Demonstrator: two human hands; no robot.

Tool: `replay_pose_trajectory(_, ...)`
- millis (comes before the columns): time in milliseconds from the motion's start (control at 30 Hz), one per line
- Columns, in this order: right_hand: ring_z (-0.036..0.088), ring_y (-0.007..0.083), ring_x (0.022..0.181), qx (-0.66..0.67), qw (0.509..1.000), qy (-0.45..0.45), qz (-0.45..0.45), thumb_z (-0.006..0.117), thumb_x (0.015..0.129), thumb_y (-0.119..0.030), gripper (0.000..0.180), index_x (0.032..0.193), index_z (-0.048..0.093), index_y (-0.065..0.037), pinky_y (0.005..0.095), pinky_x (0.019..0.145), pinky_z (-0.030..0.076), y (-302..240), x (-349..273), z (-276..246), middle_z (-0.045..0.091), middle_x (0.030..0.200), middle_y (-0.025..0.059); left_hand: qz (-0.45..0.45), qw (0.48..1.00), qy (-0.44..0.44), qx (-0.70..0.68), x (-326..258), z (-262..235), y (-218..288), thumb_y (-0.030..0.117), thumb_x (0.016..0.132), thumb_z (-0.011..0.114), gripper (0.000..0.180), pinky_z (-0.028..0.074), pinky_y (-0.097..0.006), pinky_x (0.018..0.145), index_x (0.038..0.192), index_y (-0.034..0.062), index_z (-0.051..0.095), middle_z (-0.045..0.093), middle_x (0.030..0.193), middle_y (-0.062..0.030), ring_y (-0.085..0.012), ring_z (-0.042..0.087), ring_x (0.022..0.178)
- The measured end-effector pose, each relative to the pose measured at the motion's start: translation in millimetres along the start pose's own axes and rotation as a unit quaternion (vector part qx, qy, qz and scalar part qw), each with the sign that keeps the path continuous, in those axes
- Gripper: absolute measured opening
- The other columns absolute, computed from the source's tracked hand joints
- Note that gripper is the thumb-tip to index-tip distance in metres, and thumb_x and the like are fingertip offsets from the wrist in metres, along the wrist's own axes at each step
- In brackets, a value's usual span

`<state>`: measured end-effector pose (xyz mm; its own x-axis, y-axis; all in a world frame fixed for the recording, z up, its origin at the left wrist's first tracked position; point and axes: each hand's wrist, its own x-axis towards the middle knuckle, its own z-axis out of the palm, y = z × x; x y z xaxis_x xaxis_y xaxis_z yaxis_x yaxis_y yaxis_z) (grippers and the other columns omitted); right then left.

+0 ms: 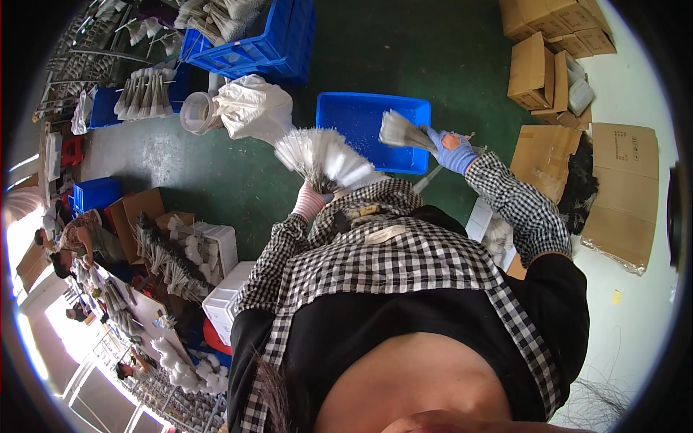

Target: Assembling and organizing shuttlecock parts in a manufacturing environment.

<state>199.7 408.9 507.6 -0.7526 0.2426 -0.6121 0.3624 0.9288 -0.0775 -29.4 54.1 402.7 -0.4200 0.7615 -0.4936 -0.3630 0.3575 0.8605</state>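
Left hand [310, 202] seemingly clenches a fanned white bundle [325, 155]; gloved right hand [455, 150] grips a smaller bundle [401, 131].

A workshop floor crowded with crates, cartons and daylight from one side.

Below me I see a dark green floor [447, 65] that gives way to a pale, whitish stretch on my right. Blue plastic crates [249, 43] stand at the far end, one more open blue bin [372, 123] sits nearer on the green, and a smaller blue crate [94, 193] is off to my left. Brown cardboard boxes [538, 68] pile up at my far right, with flattened cardboard sheets [624, 187] lying beside them. White foam boxes [224, 299] stand at my left. Strong daylight pours in through windows [43, 325] low on my left, where other people sit at a long worktable [144, 310].
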Motion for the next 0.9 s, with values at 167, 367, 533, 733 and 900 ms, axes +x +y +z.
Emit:
replay_pose_trajectory(167, 0.069, 0.0321, 0.092, 0.161, 0.978, 0.122, -0.058, 0.05, 0.092, -0.024, 0.059, 0.148, 0.036, -0.014, 0.0431, 0.079, 0.056, -19, 6, 10, 0.068, 0.107, 0.0175, -0.055, 0.995, -0.012, 0.081, 9, 29, 61, 0.0, 0.075, 0.076, 0.048, 0.051, -0.031, 0.087, 0.118, 0.0017, 0.057, 0.069, 0.107, -0.0062, -0.0145, 0.064, 0.093)
replay_pose_trajectory(367, 0.07, 0.0325, 0.09, -0.063, 0.996, -0.043, -0.046, 0.053, 0.091, -0.028, 0.062, 0.149, 0.036, -0.016, 0.0434, 0.075, 0.055, 16, 16, 7, 0.069, 0.106, 0.018, -0.069, 0.996, 0.002, 0.062, 23, -13, 9, -0.002, 0.072, 0.077, 0.053, 0.051, -0.031, 0.089, 0.121, 0.0015, 0.057, 0.069, 0.105, -0.0063, -0.0167, 0.064, 0.098)
replay_pose_trajectory(533, 0.07, 0.0341, 0.086, 0.23, 0.934, 0.234, -0.142, 0.055, 0.09, -0.033, 0.065, 0.15, 0.034, -0.019, 0.0457, 0.077, 0.054, -20, 32, 18, 0.07, 0.101, 0.0167, -0.203, 0.975, 0.015, 0.089, 16, 14, 67, 0.003, 0.077, 0.076, 0.058, 0.051, -0.033, 0.093, 0.128, -0.0016, 0.05, 0.069, 0.114, -0.008, -0.0194, 0.066, 0.101)
replay_pose_trajectory(733, 0.068, 0.0318, 0.077, -0.107, 0.989, -0.001, -0.104, 0.054, 0.089, -0.027, 0.065, 0.151, 0.034, -0.021, 0.043, 0.066, 0.054, 38, 54, 57, 0.068, 0.088, 0.0145, -0.081, 0.99, -0.059, 0.099, 15, 25, 68, 0.016, 0.077, 0.078, 0.064, 0.04, -0.031, 0.107, 0.133, 0.002, 0.05, 0.063, 0.126, -0.0078, -0.0179, 0.055, 0.119)
replay_pose_trajectory(900, 0.069, 0.0321, 0.085, 0.132, 0.958, 0.195, -0.161, 0.051, 0.094, -0.039, 0.06, 0.149, 0.037, -0.021, 0.0446, 0.071, 0.055, 2, 40, 5, 0.069, 0.093, 0.0127, -0.002, 0.989, -0.035, 0.145, 24, -1, 43, 0.026, 0.085, 0.072, 0.054, 0.045, -0.032, 0.101, 0.13, 0.004, 0.052, 0.064, 0.125, -0.0077, -0.0191, 0.06, 0.113)
